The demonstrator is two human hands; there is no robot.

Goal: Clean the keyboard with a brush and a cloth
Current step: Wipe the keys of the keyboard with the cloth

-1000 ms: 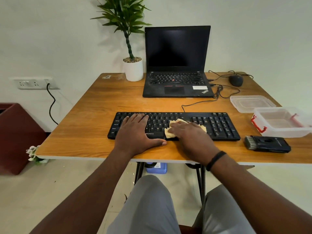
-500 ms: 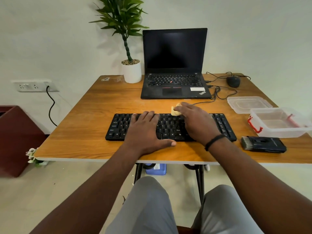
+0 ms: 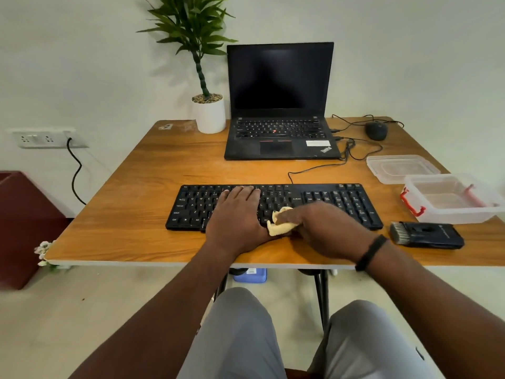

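Note:
A black keyboard lies across the near half of the wooden table. My left hand rests flat on its middle keys, fingers spread, holding it down. My right hand presses a crumpled yellow cloth against the keyboard's front edge, just right of my left thumb. Most of the cloth is hidden under my fingers. A black brush lies on the table to the right of the keyboard, untouched, bristles pointing left.
An open black laptop and a potted plant stand at the back. A mouse with loose cables sits back right. A clear lid and a clear box with red clips sit at the right edge.
My right hand has pulled the cloth from the keyboard's far edge back to its near edge. My left hand stays pressed on the keys.

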